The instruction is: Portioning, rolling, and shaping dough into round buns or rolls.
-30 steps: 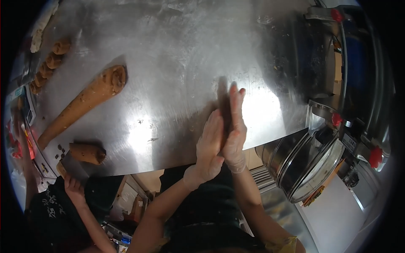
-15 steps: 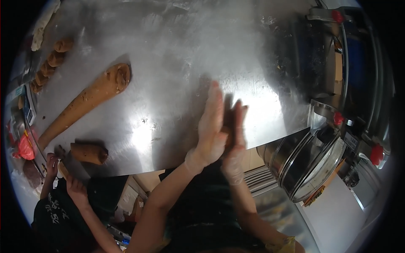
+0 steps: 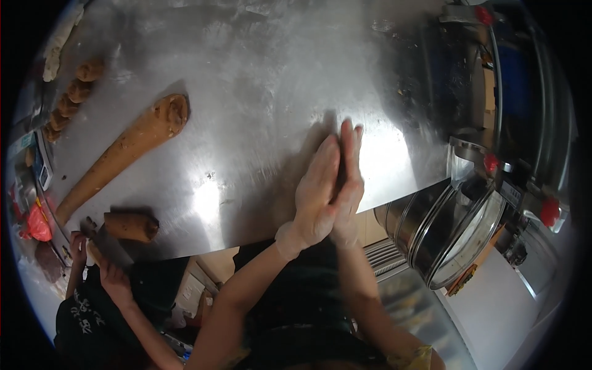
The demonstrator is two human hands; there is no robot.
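My left hand [image 3: 316, 188] and my right hand [image 3: 350, 182], both in thin clear gloves, are held palm to palm above the front of the steel table [image 3: 259, 86]. Their fingers are straight and pressed together; whatever lies between the palms is hidden. Left of them lie a long tapered brown dough log [image 3: 129, 143] studded with small bits and a short brown piece [image 3: 129, 226]. A row of several brown dough lumps [image 3: 79, 90] is at the far left.
A co-worker's hand [image 3: 113, 277] grips a scraper [image 3: 102, 246] at the lower left, near a red plastic bag [image 3: 38, 223]. A steel machine [image 3: 518, 105] with red knobs stands along the right, above large round steel sieves [image 3: 444, 240]. A pale strip [image 3: 60, 44] lies top left.
My palms have shifted against each other in a back-and-forth rub, the left sliding forward, then slightly back. The co-worker's second hand has come up to the scraper.
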